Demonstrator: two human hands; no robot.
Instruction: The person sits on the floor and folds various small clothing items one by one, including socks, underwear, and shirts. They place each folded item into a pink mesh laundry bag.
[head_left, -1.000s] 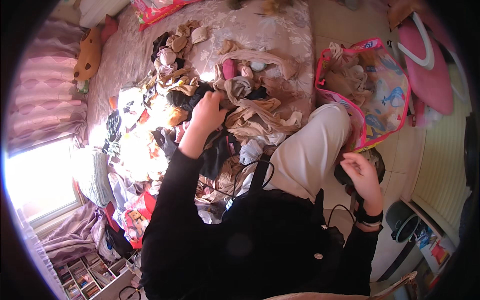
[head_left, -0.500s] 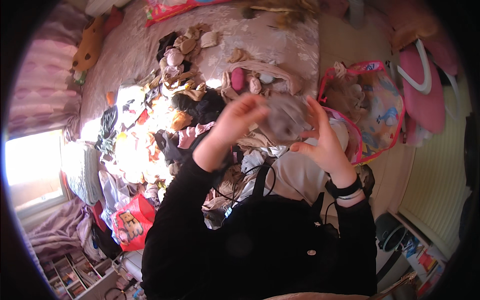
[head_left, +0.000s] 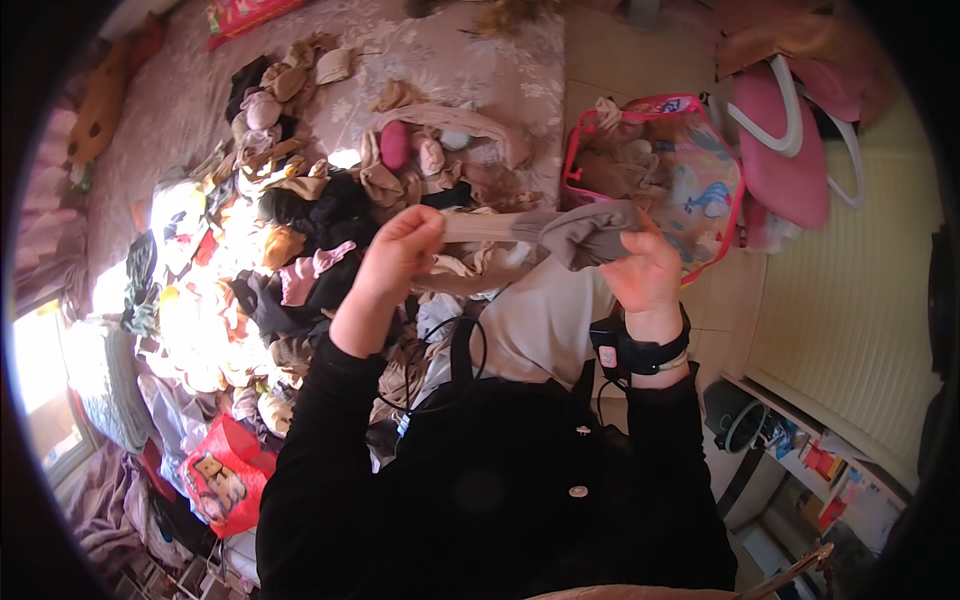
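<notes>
A grey and beige stocking is stretched sideways in front of me. My left hand pinches its narrow beige end, fingers closed. At the other side my right hand is closed on the bunched grey part, thumb toward me. Beneath lie rolled and loose pieces of hosiery: a dark pink roll, a long beige roll and a small white roll. Whether the stocking has one leg or two cannot be made out.
A big heap of mixed clothes covers the left of the bed, partly in glaring sunlight. A clear pink-edged bag with beige pieces inside stands beyond my right hand. At lower left is a red bag; a pink chair stands far right.
My hands have moved apart, and the stocking is now pulled out long between them. My view has shifted, so the bed and bag appear further left.
</notes>
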